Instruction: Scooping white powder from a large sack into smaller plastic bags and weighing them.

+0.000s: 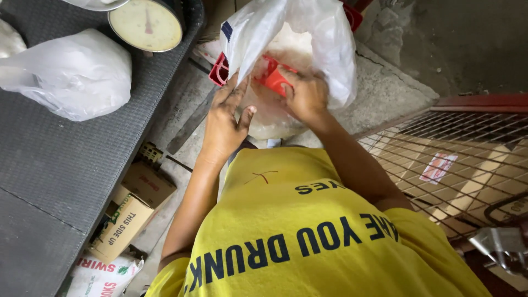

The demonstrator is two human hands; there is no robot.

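The plastic bag [324, 38] is thin, translucent white film, creased and glossy, standing open at the upper centre of the head view, above the person's yellow shirt [308, 236]; its lower body [269, 118] bulges with a pale granular fill, seen through the film; a dark blue printed patch marks the left fold of the mouth. The bag rests over a concrete floor [385, 88], which is rough, grey and stained.

The red scoop [275, 80] is rigid moulded plastic with flat angular walls; it sits inside the bag mouth, tilted, partly veiled by the film. The right hand [308, 96] closes around the scoop, fingers curled tight on it; the fingertips are hidden behind the film. The left hand [225, 118] lies flat against the outside of the bag, fingers straight and close together, thumb set apart and pressed to the film. A second red plastic piece [219, 70] shows just beside the left fingers, behind the bag; its shape cannot be told.

To the left, a dark ribbed mat surface [49, 176] carries a filled, knotted white bag [71, 74] and a round dial scale [146, 24] with a cream face and a red needle. Below it stand a brown cardboard box [124, 220] and a printed sack [102, 278]. To the right lies a rusted wire mesh panel [462, 159] with a red frame, over flattened cardboard.
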